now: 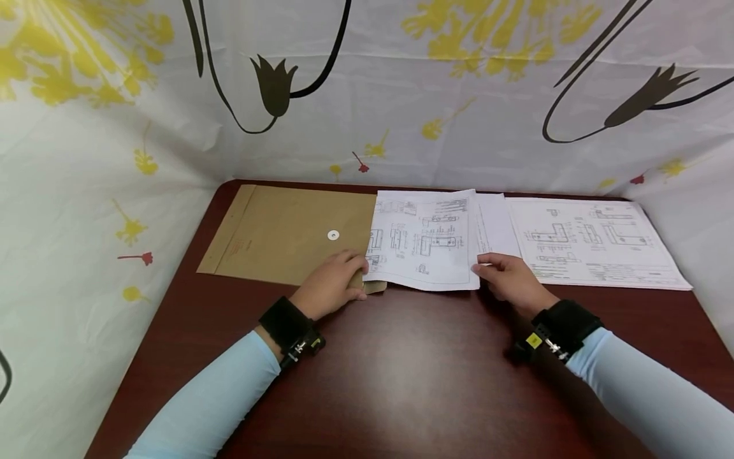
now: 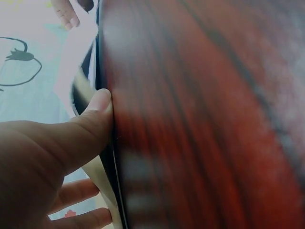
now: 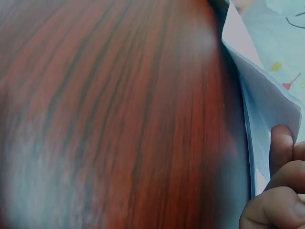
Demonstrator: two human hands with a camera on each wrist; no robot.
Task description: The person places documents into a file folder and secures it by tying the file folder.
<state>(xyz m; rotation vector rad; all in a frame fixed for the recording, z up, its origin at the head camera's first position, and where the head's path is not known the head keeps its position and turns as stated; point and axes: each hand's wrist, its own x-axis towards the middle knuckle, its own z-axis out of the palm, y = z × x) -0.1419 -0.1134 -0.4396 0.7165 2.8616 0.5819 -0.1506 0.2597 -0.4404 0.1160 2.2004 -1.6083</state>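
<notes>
A brown paper envelope [image 1: 287,223] with a white round button lies flat at the back left. My left hand [image 1: 332,284] pinches its front edge near the right end, thumb [image 2: 97,102] below and fingers above. Printed sheets with technical drawings [image 1: 427,239] meet the envelope's right end, over a bit of brown flap [image 1: 375,287]. At their front right corner, my right hand [image 1: 510,280] pinches the sheets between thumb and fingers. In the right wrist view the sheets [image 3: 267,86] bow up from the table.
More drawing sheets [image 1: 596,239] lie at the back right, beside a partly covered text page [image 1: 496,223]. The dark red-brown wooden table [image 1: 424,376] extends in front. A white patterned cloth [image 1: 367,95] hangs behind it and at both sides.
</notes>
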